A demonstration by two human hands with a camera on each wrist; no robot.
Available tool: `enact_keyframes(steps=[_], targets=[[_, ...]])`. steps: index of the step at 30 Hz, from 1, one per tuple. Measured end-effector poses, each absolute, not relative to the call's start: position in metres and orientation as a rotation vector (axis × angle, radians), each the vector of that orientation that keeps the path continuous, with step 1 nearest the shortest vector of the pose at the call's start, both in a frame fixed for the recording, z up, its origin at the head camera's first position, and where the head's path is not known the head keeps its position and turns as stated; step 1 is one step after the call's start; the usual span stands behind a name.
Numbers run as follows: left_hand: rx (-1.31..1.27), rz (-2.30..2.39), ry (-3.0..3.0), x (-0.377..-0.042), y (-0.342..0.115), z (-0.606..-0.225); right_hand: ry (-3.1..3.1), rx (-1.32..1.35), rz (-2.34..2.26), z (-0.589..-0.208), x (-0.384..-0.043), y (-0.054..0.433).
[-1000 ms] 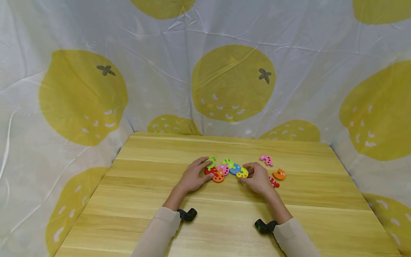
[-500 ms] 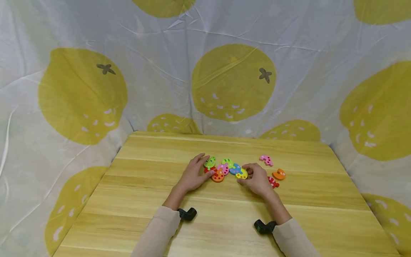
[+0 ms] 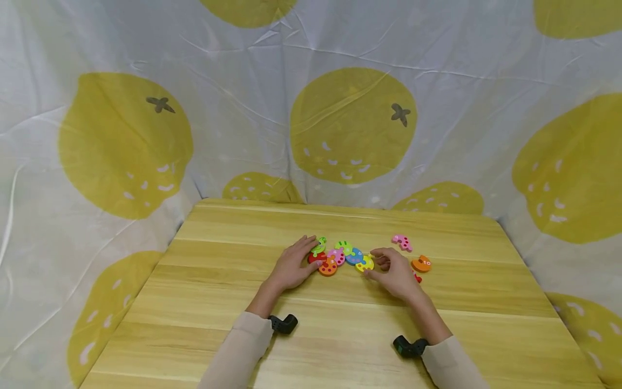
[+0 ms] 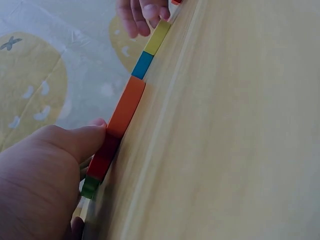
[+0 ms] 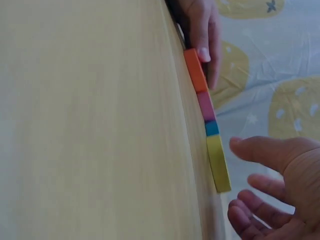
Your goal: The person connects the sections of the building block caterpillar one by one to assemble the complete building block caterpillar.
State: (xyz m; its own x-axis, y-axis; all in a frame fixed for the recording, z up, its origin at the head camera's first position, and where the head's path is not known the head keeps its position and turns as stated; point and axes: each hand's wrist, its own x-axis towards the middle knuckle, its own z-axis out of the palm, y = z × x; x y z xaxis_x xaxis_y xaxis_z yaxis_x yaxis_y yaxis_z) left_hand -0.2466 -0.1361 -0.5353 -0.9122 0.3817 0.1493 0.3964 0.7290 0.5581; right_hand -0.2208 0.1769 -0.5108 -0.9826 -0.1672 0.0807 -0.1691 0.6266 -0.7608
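Note:
Colourful caterpillar puzzle pieces form a joined wavy row in the head view. From left come a green face piece (image 3: 319,247), a red piece (image 3: 316,259), an orange piece (image 3: 328,267), a pink piece (image 3: 335,256), a light green piece (image 3: 343,247), a blue piece (image 3: 355,256) and a yellow piece (image 3: 364,264). My left hand (image 3: 291,266) rests on the row's left end, its thumb touching the red piece near the orange one. Beside the yellow piece hovers my right hand (image 3: 396,274); the right wrist view shows its fingers apart from the piece, holding nothing.
Right of my right hand lie a loose pink piece (image 3: 402,242), an orange piece marked 10 (image 3: 421,263) and a red piece (image 3: 418,277), mostly hidden by that hand. The wooden table (image 3: 233,237) meets a lemon-print cloth (image 3: 243,119) behind it.
My right hand has let go of the yellow piece and shifted slightly right, covering more of the loose red piece. The left hand stays at the row's left end, with its fingers slightly shifted.

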Motion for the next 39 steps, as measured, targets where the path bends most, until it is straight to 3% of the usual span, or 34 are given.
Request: enact_keyframes(steps=[19,39], targets=[[-0.678,-1.033,-2.804,-0.246,-0.136,-0.533,-2.894,0.306,1.011,-0.497,-0.199,0.252],[-0.554,-1.038,-2.874,-0.247,-0.134,-0.537,-2.940,0.249,0.962,-0.501,-0.191,0.251]])
